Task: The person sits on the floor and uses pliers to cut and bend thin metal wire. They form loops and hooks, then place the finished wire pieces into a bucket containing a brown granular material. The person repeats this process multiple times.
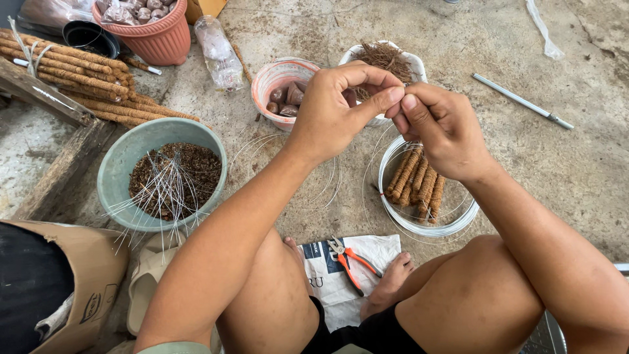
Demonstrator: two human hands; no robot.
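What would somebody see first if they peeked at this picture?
First, the left hand and right hand, fingertips pinched together at the centre above a white bowl of brown fibres. Left of them stands a teal round bowl of dark bits with thin wire pieces. Orange-handled pliers lie on a white bag between the feet.

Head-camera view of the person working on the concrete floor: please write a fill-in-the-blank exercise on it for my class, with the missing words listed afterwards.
1. The orange-handled pliers lie on a white printed sack between the person's ____.
2. The thin cut wires stand in the round ____ plastic basin.
3. The short brown fibre-wrapped sticks lie inside a coil of ____.
4. The left hand and right hand meet at the ____.

Missing words: feet; green; wire; fingertips
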